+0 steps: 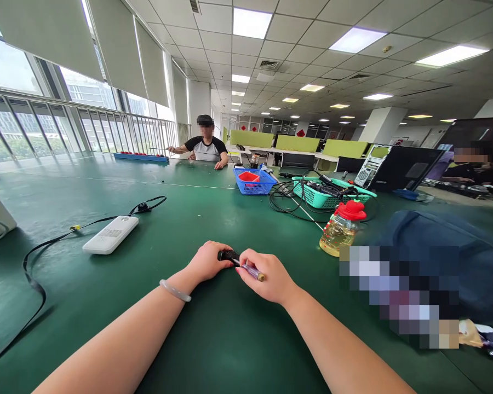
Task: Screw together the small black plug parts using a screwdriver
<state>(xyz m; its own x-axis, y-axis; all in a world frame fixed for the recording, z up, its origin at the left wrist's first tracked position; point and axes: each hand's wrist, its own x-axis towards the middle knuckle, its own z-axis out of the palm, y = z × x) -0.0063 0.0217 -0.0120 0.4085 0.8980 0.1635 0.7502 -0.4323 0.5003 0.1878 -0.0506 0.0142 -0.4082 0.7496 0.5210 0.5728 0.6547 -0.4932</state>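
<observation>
My left hand (208,259) is closed around a small black device (229,255), steadying it on the green table top; its kind I cannot make out. A pale bangle circles that wrist. In my right hand (270,275) is a screwdriver (253,271) with a translucent purplish handle and a brownish-gold end, gripped between thumb and fingers. Its thin metal shaft slants left to the black device, and its tip is hidden there. Both hands are close together at the middle of the view.
A white power bank (112,235) and a black strap-like cable (35,282) lie to the left. Ahead right are a blue basket (254,187), a green basket (312,194) of cables and a red-lidded bottle (339,232). Dark blue fabric (456,251) lies right. A person (205,145) sits across.
</observation>
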